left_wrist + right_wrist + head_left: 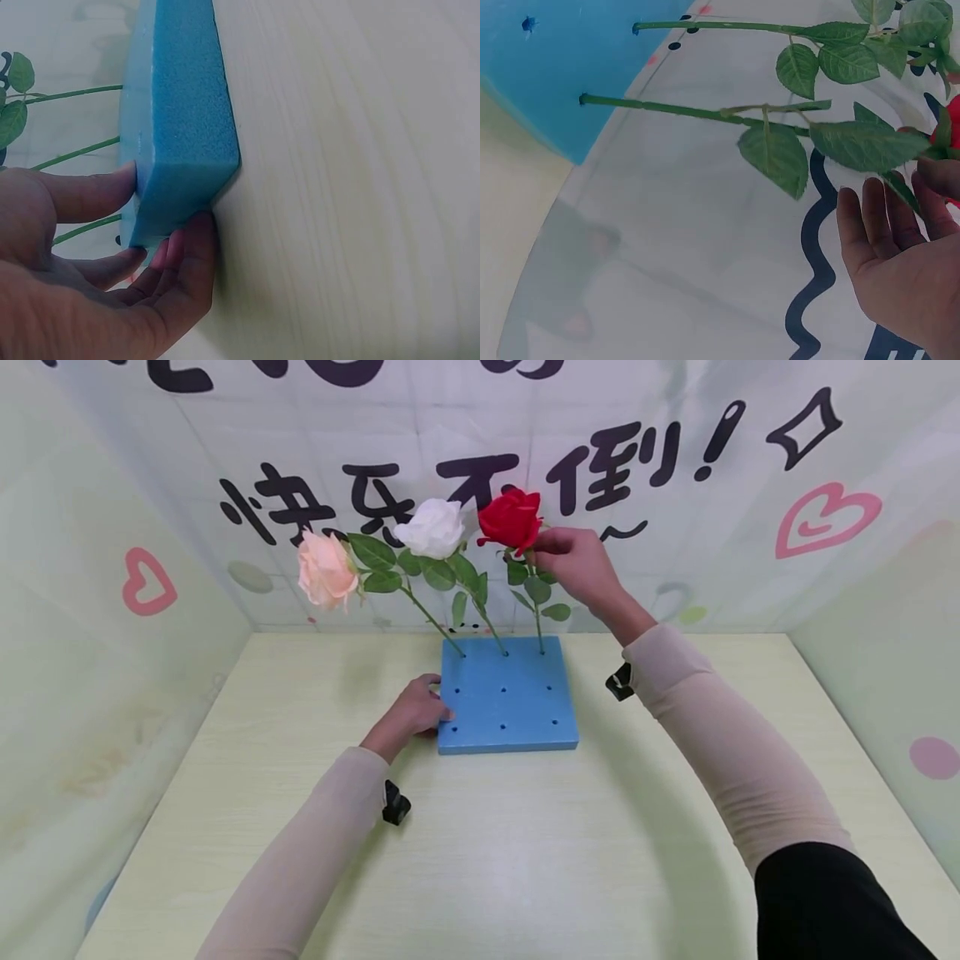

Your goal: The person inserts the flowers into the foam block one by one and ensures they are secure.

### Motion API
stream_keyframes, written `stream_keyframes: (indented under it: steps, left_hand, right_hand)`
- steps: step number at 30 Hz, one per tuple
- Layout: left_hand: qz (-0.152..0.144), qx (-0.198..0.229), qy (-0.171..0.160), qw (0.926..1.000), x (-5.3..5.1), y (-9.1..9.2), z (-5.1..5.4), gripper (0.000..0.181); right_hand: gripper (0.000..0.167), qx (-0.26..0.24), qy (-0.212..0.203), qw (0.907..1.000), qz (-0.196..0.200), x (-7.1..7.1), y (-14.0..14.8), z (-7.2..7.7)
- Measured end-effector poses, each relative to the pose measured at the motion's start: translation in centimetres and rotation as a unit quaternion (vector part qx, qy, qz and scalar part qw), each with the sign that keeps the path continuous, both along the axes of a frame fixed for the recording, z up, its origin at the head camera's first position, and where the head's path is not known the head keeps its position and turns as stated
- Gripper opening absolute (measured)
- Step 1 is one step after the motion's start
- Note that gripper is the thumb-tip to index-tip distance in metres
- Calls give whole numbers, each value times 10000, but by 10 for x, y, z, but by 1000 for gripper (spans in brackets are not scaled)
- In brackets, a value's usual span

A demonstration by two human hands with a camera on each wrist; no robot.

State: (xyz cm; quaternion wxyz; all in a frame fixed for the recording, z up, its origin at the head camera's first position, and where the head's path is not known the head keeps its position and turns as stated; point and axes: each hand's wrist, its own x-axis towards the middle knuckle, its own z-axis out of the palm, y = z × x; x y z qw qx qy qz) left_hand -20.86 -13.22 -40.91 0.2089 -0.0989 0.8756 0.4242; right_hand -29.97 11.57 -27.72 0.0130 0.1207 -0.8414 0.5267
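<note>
A blue foam block (480,710) with rows of small holes lies on the table. Three artificial roses stand in its back row: a peach rose (327,568) leaning left, a white rose (431,528) in the middle and a red rose (512,518) at the right, nearly upright. My right hand (573,564) pinches the red rose just under its bloom; in the right wrist view its stem (660,107) enters a corner hole. At the block's left side, my left hand (415,708) grips the edge, thumb (97,193) on top and fingers curled against the side.
The pale wooden table (510,843) reaches back to a white printed cloth (720,577) with dark lettering, close behind the block. Side panels rise at left and right. Black wrist cameras sit on both wrists.
</note>
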Motion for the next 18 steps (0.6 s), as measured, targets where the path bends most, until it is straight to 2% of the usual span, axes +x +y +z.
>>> stream_keyframes:
  steps: [10,16,18]
  left_hand:
    - [-65,80,34,9999,1,-1,2,72]
    - [-242,82,130,9996,1,-7,0,73]
    - [-335,-39,209,9992,2,-10,1,73]
  right_hand:
    - [33,225,-18,9997,-101,13,27,3]
    - [35,206,-127,9994,-244,23,50,-2]
    - [37,243,-163,9992,-278,28,59,-4]
